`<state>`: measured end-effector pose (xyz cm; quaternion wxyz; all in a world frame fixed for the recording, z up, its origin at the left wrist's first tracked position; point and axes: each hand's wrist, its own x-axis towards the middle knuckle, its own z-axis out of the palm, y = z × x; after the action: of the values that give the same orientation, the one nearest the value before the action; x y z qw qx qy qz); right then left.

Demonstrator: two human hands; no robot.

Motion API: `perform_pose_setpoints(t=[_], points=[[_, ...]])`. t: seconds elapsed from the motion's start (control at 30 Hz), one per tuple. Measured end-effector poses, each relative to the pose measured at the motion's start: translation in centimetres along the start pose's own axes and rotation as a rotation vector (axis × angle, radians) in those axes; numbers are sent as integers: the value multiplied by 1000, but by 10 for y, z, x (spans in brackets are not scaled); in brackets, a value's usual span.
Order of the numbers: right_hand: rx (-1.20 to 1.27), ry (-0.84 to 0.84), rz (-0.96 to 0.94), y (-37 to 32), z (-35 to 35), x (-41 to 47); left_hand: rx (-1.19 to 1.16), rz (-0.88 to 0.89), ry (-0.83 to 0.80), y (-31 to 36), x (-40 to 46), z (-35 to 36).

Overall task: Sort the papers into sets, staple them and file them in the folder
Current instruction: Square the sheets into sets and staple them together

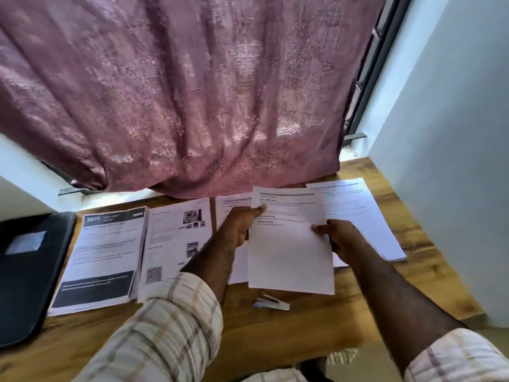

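Bare wooden table [275, 334] along the near edge, interrupted only by a small stapler [272, 302]; far half covered by paper stacks [104, 257], black folder [30, 271] at left, wall [446, 161] close at right, curtain [179, 92] overhanging the back edge

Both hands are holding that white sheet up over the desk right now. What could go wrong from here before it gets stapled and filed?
1. The white printed sheet, held by the left hand and right hand, hangs above another pile of white pages; set down carelessly, it may join the wrong set.
2. The small white stapler lies just beneath the sheet's near edge, so lowering the sheet could hide or nudge it.
3. The white stack at far right looks fanned and could slide apart.
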<state>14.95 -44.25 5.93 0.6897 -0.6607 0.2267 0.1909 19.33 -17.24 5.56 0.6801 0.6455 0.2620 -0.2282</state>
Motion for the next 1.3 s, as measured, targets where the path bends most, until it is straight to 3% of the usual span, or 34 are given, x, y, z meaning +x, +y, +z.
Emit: perform_pose_setpoints(t=[0.27, 0.47, 0.63, 0.8, 0.93, 1.3], points=[[-65, 125, 178, -11, -114, 56, 233, -70, -2, 3, 16, 116], [-70, 259, 98, -30, -163, 85, 183, 17, 84, 3, 47, 173], [-204, 318, 43, -21, -178, 103, 271, 75, 210, -13, 63, 195], [-529, 363, -59, -22, -182, 105, 543, 189, 312, -16, 68, 203], [-636, 373, -126, -27, -184, 107, 752, 222, 353, -11, 63, 207], [-755, 390, -173, -37, -182, 103, 802, 220, 362, -12, 70, 212]])
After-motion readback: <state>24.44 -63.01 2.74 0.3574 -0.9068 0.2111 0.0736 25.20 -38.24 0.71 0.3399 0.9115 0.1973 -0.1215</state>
